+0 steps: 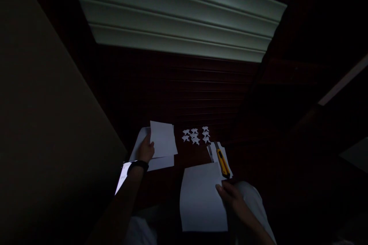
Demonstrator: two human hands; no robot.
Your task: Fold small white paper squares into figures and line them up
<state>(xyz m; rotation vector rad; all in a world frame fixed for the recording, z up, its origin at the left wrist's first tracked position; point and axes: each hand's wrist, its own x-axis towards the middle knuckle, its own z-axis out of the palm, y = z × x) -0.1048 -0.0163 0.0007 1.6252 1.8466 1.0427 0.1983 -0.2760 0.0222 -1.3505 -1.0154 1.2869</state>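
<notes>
At the left of the dark tabletop, my left hand (146, 150) grips the left edge of a white paper sheet (163, 139), above other pale sheets (162, 163). My right hand (231, 194) pinches the right edge of a larger sheet of paper (202, 199), which bends slightly over the near side of the table. Just beyond that hand, a yellow utility knife (222, 160) lies on a small stack of white paper (227, 153). A slim grey tool (210, 153) rests beside it, too dim to name.
Several small white paper cutouts (194, 136) lie in columns at the table's far side. A lit phone screen (122, 176) glows by my left wrist. Behind the table stands a dark slatted panel (184, 95) under pale slats (178, 15); a plain wall (51, 115) is at left.
</notes>
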